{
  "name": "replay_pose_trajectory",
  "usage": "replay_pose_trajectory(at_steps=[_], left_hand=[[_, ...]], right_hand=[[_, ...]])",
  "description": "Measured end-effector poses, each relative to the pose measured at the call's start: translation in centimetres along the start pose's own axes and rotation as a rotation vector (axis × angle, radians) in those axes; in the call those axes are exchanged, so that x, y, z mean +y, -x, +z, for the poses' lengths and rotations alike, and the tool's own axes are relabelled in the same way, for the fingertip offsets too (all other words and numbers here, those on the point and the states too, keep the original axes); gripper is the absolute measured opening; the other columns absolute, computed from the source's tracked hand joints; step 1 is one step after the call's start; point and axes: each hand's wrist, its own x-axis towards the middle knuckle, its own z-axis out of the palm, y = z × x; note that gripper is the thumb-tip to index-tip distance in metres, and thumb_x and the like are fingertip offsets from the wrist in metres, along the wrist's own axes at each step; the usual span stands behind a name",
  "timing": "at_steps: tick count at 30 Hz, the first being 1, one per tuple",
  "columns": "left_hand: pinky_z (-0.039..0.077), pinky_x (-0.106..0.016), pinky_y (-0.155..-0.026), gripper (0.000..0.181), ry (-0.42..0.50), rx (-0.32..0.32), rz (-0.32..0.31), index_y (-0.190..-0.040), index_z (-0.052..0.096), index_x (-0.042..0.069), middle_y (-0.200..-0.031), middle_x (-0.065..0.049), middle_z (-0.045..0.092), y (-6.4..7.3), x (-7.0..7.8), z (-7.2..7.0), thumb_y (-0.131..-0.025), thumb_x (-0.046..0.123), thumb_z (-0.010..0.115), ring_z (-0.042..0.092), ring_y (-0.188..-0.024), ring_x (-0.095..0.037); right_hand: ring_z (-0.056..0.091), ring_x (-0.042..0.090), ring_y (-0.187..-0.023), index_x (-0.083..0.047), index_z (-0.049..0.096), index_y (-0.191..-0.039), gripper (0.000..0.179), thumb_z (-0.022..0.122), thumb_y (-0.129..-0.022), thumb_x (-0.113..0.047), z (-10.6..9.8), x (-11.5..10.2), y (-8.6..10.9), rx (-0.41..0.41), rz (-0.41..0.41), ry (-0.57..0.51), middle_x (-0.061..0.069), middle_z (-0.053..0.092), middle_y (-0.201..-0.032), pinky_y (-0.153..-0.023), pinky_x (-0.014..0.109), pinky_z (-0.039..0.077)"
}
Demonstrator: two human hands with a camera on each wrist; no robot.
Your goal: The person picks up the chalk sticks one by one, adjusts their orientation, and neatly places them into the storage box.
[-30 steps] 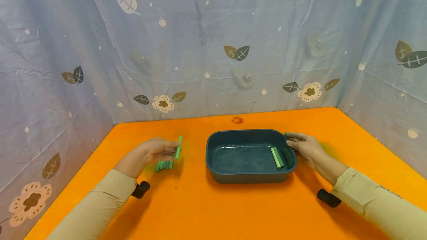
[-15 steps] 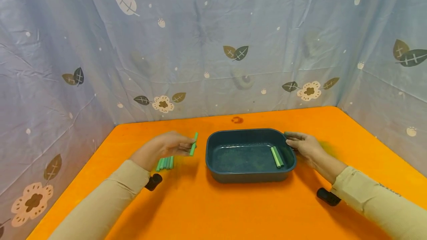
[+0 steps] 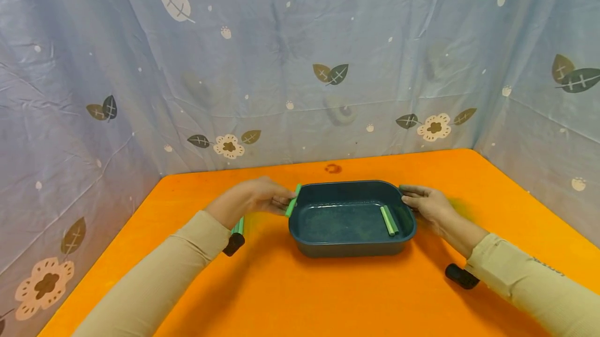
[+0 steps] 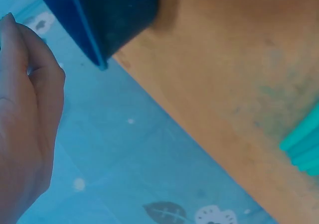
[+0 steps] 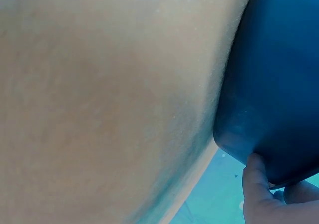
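In the head view my left hand (image 3: 264, 195) pinches a green chalk stick (image 3: 293, 201) at the left rim of a dark blue-green basin (image 3: 347, 250). In the left wrist view that hand (image 4: 30, 109) shows at the left edge, its fingertips and the chalk out of sight. My right hand (image 3: 431, 209) grips the basin's right end; in the right wrist view one finger (image 5: 256, 176) lies against the outer wall. Two chalk sticks (image 3: 388, 221) lie side by side inside the basin, near its right end. More green chalk sticks (image 4: 304, 147) lie on the table, mostly hidden by my left wrist in the head view.
The orange table (image 3: 290, 295) bears a reddish ring-shaped mark (image 3: 333, 169) behind the basin and green smudges near the loose chalk. Blue patterned curtains (image 3: 281, 66) close off the back and both sides. A black wrist device (image 3: 234, 244) hangs under each forearm.
My left hand has carried its chalk stick rightward from above the loose chalk to the basin's left rim. The right hand and the basin have stayed in place.
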Motion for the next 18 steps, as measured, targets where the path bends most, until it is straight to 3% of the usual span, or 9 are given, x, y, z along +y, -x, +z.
replay_pose_trajectory(at_steps=[2,9,18], left_hand=[[0.057,-0.031,-0.08,0.013,-0.026,0.002,-0.013,-0.092,0.059,-0.003,-0.073,-0.006,0.053,-0.1,0.7,0.5,-0.099,0.008,0.056,0.056,-0.071,-0.016],[0.057,-0.03,-0.083,0.018,-0.09,-0.005,-0.044,-0.105,0.06,-0.007,-0.079,-0.008,0.058,-1.0,2.5,2.1,-0.099,0.01,0.058,0.059,-0.073,-0.016],[0.053,-0.036,-0.093,0.02,-0.101,-0.034,-0.074,-0.11,0.06,-0.006,-0.083,-0.009,0.058,-2.4,4.4,4.6,-0.099,0.01,0.059,0.06,-0.076,-0.019]], right_hand=[[0.053,0.021,-0.117,0.005,0.022,-0.151,0.054,0.044,-0.105,-0.012,0.0,0.0,0.0,-0.002,0.001,0.003,0.029,0.024,-0.153,-0.086,0.022,0.052],[0.057,0.001,-0.095,0.006,0.022,-0.151,0.054,0.045,-0.104,-0.011,-0.1,0.0,0.0,-0.008,0.001,-0.012,0.029,0.023,-0.153,-0.083,0.021,0.053],[0.057,0.002,-0.096,0.006,0.023,-0.151,0.054,0.045,-0.104,-0.011,-0.2,0.1,-0.1,0.001,0.007,-0.015,0.029,0.024,-0.153,-0.083,0.021,0.053]])
